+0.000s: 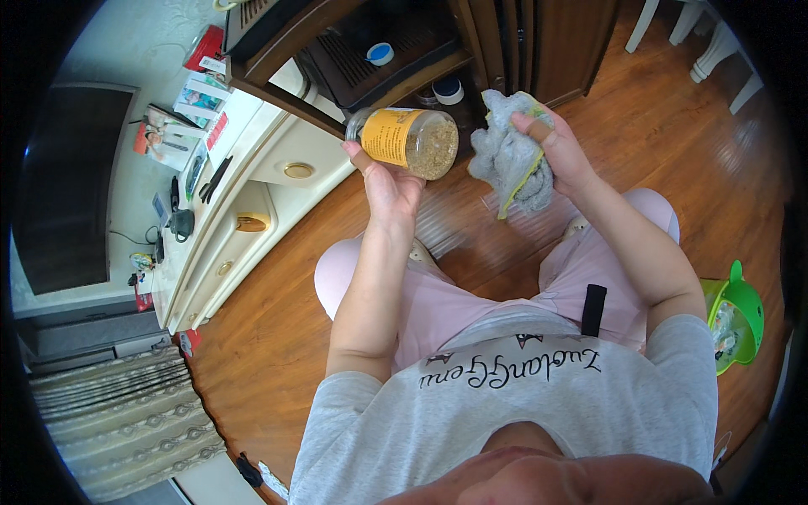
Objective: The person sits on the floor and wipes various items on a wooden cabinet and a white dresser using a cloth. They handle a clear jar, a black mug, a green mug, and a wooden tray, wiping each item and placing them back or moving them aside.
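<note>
My left hand (392, 187) grips a clear jar (435, 146) that lies tilted on its side in the air, its base toward the right. Tan granular contents fill its lower part, and a yellow label with writing wraps its middle. In my right hand (564, 148) is a bunched grey cloth (508, 151) with a yellow edge, held a short way right of the jar and apart from it. Beyond both hands stands a dark wooden cabinet (467, 38) with open shelves. One of them bears a small white lid with a blue inside (380, 54); lower down is a dark-topped white container (448, 90).
To the left runs a white drawer cabinet (284, 151) with photos and small items on top. A television (76, 189) hangs on the wall. At right, a green bin (745, 328) stands on the wooden floor (271, 284). White furniture legs (713, 53) show top right.
</note>
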`<move>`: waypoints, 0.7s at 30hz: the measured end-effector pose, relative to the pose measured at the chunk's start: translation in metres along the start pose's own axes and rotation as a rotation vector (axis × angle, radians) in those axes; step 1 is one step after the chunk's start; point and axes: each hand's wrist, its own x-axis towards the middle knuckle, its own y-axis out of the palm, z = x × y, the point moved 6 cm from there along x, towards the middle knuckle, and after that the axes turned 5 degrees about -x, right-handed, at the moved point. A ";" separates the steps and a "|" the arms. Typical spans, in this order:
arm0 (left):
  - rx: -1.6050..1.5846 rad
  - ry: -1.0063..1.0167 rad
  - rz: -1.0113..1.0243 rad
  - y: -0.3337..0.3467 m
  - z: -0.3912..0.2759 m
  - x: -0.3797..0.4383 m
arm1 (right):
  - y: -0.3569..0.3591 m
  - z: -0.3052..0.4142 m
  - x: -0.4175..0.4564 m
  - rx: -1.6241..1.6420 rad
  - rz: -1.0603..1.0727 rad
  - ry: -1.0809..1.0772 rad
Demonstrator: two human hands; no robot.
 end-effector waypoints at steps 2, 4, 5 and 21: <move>-0.001 -0.083 -0.011 0.006 0.007 -0.007 | 0.005 -0.004 -0.003 -0.157 0.011 -0.032; 0.046 -0.037 0.005 0.000 0.012 -0.005 | 0.014 -0.009 -0.005 -0.341 0.092 -0.066; 0.069 -0.014 0.012 -0.006 0.016 -0.002 | 0.020 -0.018 -0.006 -0.337 0.143 -0.017; 0.384 0.427 0.101 -0.008 -0.017 0.002 | 0.017 -0.016 -0.016 -0.185 0.193 0.274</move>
